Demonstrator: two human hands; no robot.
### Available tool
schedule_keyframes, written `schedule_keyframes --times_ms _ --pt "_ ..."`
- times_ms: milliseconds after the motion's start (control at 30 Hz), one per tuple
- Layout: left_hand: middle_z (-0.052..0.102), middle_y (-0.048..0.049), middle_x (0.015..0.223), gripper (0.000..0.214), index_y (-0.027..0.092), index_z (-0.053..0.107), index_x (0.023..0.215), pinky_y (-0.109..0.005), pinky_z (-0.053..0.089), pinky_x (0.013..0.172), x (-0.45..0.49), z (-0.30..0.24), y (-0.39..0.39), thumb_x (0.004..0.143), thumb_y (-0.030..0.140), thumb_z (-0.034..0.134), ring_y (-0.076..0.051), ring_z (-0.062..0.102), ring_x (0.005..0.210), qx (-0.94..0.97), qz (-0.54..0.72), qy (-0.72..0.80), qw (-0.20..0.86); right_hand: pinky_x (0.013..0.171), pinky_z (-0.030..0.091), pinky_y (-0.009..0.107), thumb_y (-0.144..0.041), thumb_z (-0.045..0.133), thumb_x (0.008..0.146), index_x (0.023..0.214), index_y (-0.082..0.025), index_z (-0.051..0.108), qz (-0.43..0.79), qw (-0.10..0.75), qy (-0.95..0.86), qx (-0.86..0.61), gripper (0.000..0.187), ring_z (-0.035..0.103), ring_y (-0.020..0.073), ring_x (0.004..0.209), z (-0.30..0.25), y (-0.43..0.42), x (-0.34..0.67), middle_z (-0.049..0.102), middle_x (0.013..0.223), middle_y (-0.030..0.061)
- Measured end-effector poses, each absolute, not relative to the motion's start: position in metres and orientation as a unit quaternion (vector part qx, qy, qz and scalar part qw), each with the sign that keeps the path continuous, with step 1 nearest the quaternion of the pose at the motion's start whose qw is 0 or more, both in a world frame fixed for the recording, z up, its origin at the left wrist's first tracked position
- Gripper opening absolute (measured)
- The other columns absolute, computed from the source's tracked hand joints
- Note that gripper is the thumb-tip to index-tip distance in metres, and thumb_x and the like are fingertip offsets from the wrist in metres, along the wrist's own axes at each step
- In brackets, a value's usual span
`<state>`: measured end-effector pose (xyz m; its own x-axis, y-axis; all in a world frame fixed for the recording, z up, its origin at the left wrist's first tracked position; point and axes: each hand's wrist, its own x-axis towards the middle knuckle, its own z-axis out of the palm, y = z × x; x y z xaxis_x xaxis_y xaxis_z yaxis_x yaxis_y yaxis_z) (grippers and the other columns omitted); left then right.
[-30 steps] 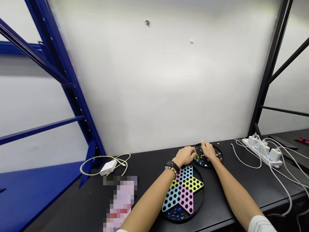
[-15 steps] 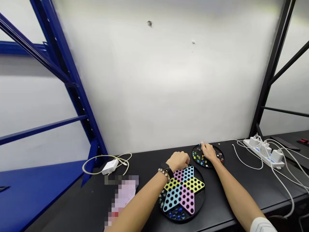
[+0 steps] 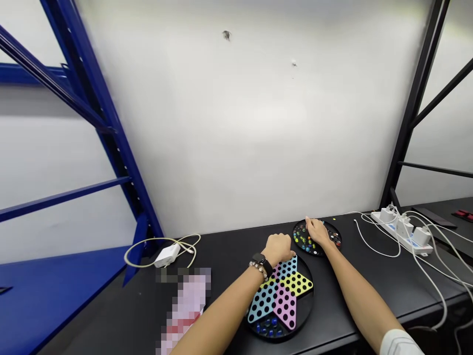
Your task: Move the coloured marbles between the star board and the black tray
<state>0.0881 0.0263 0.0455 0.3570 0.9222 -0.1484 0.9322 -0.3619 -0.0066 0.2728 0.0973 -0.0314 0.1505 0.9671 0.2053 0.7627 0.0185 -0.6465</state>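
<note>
A round black game board point(image 3: 305, 313) carries a star of pink, yellow and blue panels full of holes. Blue marbles point(image 3: 269, 325) lie in its near rim section. Over the board's far edge is my left hand point(image 3: 279, 248), wearing a dark watch point(image 3: 261, 261) and a beaded bracelet. Its fingers are curled down, and what they hold, if anything, is hidden. My right hand point(image 3: 318, 232) reaches over a round black tray point(image 3: 334, 228) of mixed coloured marbles point(image 3: 306, 243). The back of that hand hides most of its fingertips.
A white power strip point(image 3: 402, 231) with chargers and trailing white cables stands to the right. On the left are a white adapter point(image 3: 167, 255) with a looped cable and a blurred pinkish item point(image 3: 188, 301). Blue shelving point(image 3: 121, 148) borders the left side, with a white wall behind.
My left hand has moved slightly right along the board's far edge, its wrist now covering more of the left panels. My right hand stays over the marble tray, with only a small shift.
</note>
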Motion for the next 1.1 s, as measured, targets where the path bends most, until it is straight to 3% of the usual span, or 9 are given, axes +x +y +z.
schedule_keyframes --times_ms 200,400,633,767,900,933,1033,1100 --pt "0.075 -0.012 0.092 0.037 0.019 0.071 0.078 -0.031 0.054 0.071 0.076 0.041 0.034 0.073 0.055 0.065 -0.028 0.071 0.088 0.809 -0.032 0.582 0.079 0.065 0.035 0.027 -0.056 0.023 0.096 0.067 -0.021 0.058 0.15 0.334 -0.636 -0.68 0.058 0.06 0.0204 0.074 -0.032 0.097 0.274 0.067 0.075 0.0064" --pt "0.075 -0.007 0.082 0.03 0.021 0.07 0.067 -0.028 0.052 0.07 0.076 0.04 0.03 0.075 0.048 0.064 -0.024 0.071 0.082 0.812 0.015 0.575 0.095 0.066 0.035 0.026 -0.056 0.023 0.097 0.069 -0.02 0.059 0.152 0.327 -0.636 -0.682 0.058 0.061 0.0204 0.077 -0.031 0.097 0.273 0.068 0.078 0.0075" --pt "0.074 0.0009 0.101 0.022 0.029 0.068 0.103 -0.026 0.049 0.08 0.102 0.036 0.034 0.084 0.032 0.056 -0.019 0.067 0.098 0.838 0.088 0.53 0.095 0.065 0.034 0.025 -0.055 0.023 0.098 0.071 -0.021 0.062 0.143 0.327 -0.64 -0.681 0.059 0.061 0.0196 0.077 -0.031 0.097 0.273 0.069 0.08 0.0075" --pt "0.073 -0.0005 0.105 0.024 0.029 0.068 0.107 -0.027 0.049 0.08 0.099 0.041 0.031 0.086 0.028 0.055 -0.02 0.066 0.101 0.846 0.091 0.516 0.099 0.064 0.034 0.025 -0.051 0.024 0.099 0.07 -0.02 0.062 0.13 0.322 -0.646 -0.68 0.057 0.06 0.018 0.073 -0.028 0.096 0.272 0.069 0.079 0.0064" --pt "0.071 0.0 0.105 0.023 0.029 0.067 0.104 -0.027 0.048 0.079 0.065 0.058 0.014 0.086 0.037 0.055 -0.02 0.066 0.095 0.866 0.046 0.483 0.119 0.067 0.035 0.026 -0.051 0.035 0.096 0.067 -0.02 0.062 0.083 0.316 -0.681 -0.656 0.05 0.057 0.0168 0.071 -0.019 0.09 0.261 0.067 0.075 0.0045" --pt "0.071 -0.0001 0.105 0.027 0.03 0.067 0.105 -0.028 0.048 0.08 0.055 0.061 0.008 0.082 0.043 0.061 -0.021 0.066 0.095 0.877 0.009 0.463 0.126 0.069 0.035 0.026 -0.052 0.04 0.094 0.067 -0.02 0.062 0.077 0.318 -0.693 -0.642 0.047 0.057 0.0165 0.071 -0.016 0.087 0.257 0.067 0.075 0.0038" --pt "0.061 -0.0021 0.125 0.072 0.035 0.057 0.125 -0.034 0.047 0.087 0.027 0.064 -0.01 0.06 0.052 0.079 -0.028 0.061 0.107 0.9 -0.088 0.406 0.135 0.072 0.036 0.026 -0.051 0.049 0.09 0.069 -0.02 0.062 0.085 0.328 -0.737 -0.584 0.04 0.056 0.0155 0.073 -0.007 0.077 0.238 0.067 0.077 0.0025" --pt "0.055 -0.0021 0.133 0.075 0.037 0.051 0.132 -0.037 0.045 0.093 0.016 0.059 -0.015 0.063 0.054 0.077 -0.029 0.054 0.117 0.903 -0.08 0.405 0.121 0.073 0.036 0.026 -0.05 0.052 0.089 0.07 -0.02 0.062 0.096 0.322 -0.766 -0.548 0.037 0.056 0.0152 0.075 -0.003 0.07 0.224 0.066 0.079 0.0023"
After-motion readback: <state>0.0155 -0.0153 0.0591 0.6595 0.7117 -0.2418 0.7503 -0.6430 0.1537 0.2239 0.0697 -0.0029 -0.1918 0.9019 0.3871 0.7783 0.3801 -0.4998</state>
